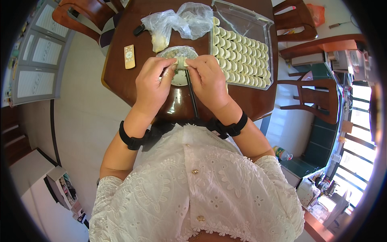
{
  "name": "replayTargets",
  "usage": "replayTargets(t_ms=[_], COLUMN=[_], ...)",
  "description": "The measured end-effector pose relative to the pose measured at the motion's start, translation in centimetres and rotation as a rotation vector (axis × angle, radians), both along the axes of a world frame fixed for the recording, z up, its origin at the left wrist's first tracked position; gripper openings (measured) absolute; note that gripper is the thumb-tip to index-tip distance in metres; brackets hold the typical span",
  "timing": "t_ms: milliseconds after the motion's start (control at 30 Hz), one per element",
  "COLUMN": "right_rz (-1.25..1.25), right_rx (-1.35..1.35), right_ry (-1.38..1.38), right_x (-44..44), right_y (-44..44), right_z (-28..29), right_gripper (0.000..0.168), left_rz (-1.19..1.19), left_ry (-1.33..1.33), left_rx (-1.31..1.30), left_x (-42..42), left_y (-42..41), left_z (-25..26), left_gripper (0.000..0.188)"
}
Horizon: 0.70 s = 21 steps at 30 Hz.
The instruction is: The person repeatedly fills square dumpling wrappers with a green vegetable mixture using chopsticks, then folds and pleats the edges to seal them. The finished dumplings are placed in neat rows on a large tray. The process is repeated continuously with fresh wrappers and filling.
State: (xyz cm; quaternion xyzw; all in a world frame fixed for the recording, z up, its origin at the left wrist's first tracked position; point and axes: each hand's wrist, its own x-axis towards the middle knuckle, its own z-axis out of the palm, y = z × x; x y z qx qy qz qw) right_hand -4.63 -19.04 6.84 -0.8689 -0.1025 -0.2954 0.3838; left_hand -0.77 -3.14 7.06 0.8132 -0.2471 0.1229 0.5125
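Between them, my left hand and my right hand hold a small dumpling wrapper by its two ends, thumbs and forefingers pinching it. Just beyond and below it is a bowl of greenish filling, its far side covered with clear plastic film; my hands hide part of it. A pair of dark chopsticks slants from the bowl towards me. To the right, a clear plastic tray holds many folded dumplings in rows.
On the wooden table lie a remote control, a black object and clear plastic bags, one with pale dough inside. Wooden chairs stand at the right and a chair at the upper left.
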Motion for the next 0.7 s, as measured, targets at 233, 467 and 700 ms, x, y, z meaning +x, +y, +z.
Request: replayTargets(t_ms=[233, 467, 700], right_rz=[0.009, 0.062, 0.166], right_rx=[0.232, 0.172, 0.055], right_ry=[0.144, 0.049, 0.034], right_x=[-0.4, -0.4, -0.6], right_y=[-0.1, -0.3, -0.9], right_z=[0.1, 0.4, 0.2], right_gripper=[0.013, 0.009, 0.013], left_rz=[-0.099, -0.156, -0.141], left_ry=[-0.208, -0.289, -0.207], left_rx=[0.136, 0.186, 0.195], left_x=[-0.2, -0.1, -0.2], left_y=[0.2, 0.0, 0.1], left_z=[1.3, 1.4, 1.0], left_gripper=[0.016, 0.015, 0.011])
